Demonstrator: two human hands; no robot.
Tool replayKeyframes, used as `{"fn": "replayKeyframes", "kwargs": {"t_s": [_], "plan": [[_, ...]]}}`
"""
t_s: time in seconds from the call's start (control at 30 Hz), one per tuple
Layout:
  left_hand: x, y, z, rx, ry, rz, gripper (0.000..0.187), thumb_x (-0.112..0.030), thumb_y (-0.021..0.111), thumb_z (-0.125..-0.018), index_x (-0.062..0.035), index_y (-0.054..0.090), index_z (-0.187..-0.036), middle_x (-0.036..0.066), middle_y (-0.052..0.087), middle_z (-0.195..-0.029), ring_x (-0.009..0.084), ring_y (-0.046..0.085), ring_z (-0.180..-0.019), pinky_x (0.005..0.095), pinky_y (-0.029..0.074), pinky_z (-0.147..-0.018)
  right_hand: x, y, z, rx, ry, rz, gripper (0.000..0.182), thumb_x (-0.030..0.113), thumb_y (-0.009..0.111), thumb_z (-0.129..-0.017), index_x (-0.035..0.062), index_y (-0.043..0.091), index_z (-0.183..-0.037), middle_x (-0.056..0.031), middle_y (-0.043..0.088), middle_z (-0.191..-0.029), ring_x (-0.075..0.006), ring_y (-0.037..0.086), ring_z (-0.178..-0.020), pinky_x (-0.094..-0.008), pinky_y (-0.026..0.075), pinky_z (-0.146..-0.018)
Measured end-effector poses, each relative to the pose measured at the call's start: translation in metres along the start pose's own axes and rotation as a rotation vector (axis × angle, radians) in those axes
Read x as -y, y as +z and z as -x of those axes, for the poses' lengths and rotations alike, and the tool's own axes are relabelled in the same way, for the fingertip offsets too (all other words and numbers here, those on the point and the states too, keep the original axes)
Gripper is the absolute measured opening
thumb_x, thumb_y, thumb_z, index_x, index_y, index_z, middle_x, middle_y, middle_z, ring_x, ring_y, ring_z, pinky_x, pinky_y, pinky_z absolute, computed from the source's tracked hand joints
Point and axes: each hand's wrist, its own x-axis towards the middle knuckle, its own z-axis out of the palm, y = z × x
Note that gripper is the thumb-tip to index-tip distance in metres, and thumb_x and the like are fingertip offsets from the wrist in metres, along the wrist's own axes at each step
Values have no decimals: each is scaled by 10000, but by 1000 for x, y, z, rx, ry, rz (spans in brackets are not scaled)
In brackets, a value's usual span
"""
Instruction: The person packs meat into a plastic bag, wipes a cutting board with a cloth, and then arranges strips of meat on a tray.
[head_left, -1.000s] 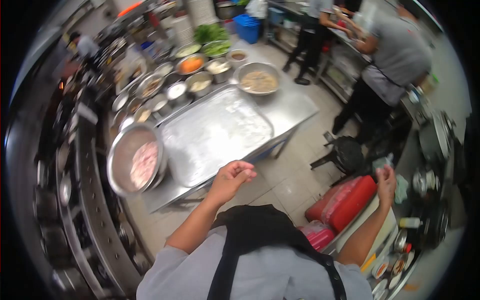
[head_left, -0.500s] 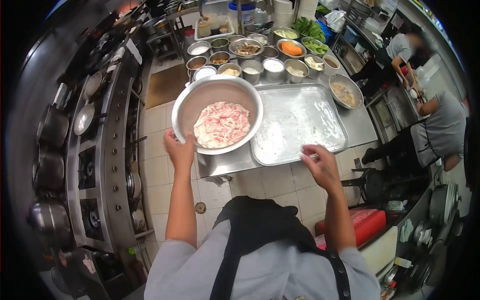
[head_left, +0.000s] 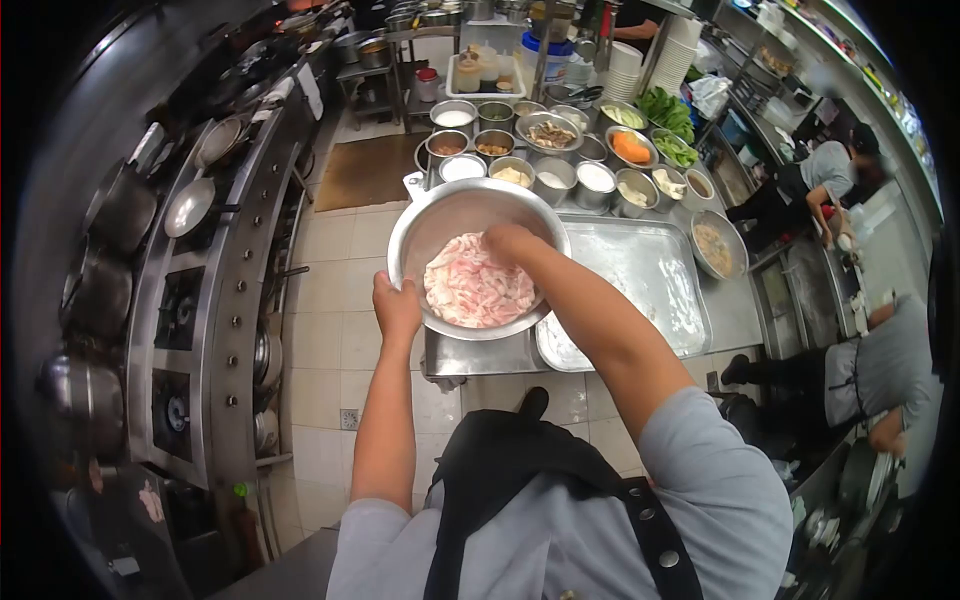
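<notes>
While my left hand (head_left: 396, 310) clamps the left rim of the round steel bowl (head_left: 440, 216) at the bench's (head_left: 735, 305) left end, my right hand (head_left: 513, 243) reaches down from the far rim, fingers curled together onto the pale pink sliced meat (head_left: 472, 290).

Pale tiled floor (head_left: 335, 330), steel stove line (head_left: 190, 300) at left — pans on burners, steel surface (head_left: 735, 310) crowded with ingredient tins (head_left: 560, 150), brown floor mat (head_left: 370, 170)

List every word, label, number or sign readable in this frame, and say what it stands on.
None can be read.
The bottles and tubs in the white tray may carry labels: too small and blurred.
The steel bowl of sliced meat, gripped by the left hand with the right hand in it, bears no print.
The flat metal tray is unmarked.
</notes>
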Motion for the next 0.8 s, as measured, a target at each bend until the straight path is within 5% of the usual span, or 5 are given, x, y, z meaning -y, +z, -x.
{"fn": "replayKeyframes", "kwargs": {"t_s": [0.2, 0.4, 0.5, 0.7, 0.8], "plan": [[-8, 8, 3, -117, -9, -11, 269, -100, 617, -832, 74, 555, -1028, 226, 649, -915, 327, 646, -847, 383, 486, -776, 17, 0, 11, 230, -82, 225, 261, 89, 617, -740, -18, 712, -958, -202, 687, -1015, -341, 667, -946, -420, 518, -796], [-40, -1, 14, -150, 9, -357, 437, -107, 631, -813, 52, 483, -1192, 244, 595, -1142, 333, 600, -1039, 411, 458, -884, -5, -35, 12, 88, -386, 185, 290, 171, 677, -744, -3, 706, -975, -191, 697, -958, -323, 666, -919, -414, 513, -786], [-66, 7, 9, -221, 387, -382, 486, -62, 629, -781, 23, 471, -1233, 257, 525, -1230, 368, 518, -1160, 452, 422, -950, -9, -63, 32, -84, -518, -72, 343, 246, 646, -796, 4, 680, -1036, -191, 691, -966, -317, 654, -900, -391, 495, -823], [-48, 62, -40, 419, 462, 347, 479, -128, 755, -759, -41, 532, -1174, 118, 600, -1051, 220, 594, -943, 369, 481, -803, 24, -135, 90, -10, -468, -214, 319, 234, 624, -818, 30, 672, -1059, -166, 689, -905, -270, 634, -808, -369, 480, -762], [-55, 53, -48, 731, 74, 513, 334, -156, 782, -762, -65, 584, -1016, 18, 617, -897, 101, 570, -748, 255, 466, -646, 19, -135, 98, -121, -453, -400, 295, 236, 641, -809, 15, 682, -998, -145, 684, -826, -222, 629, -734, -354, 482, -696]]}}
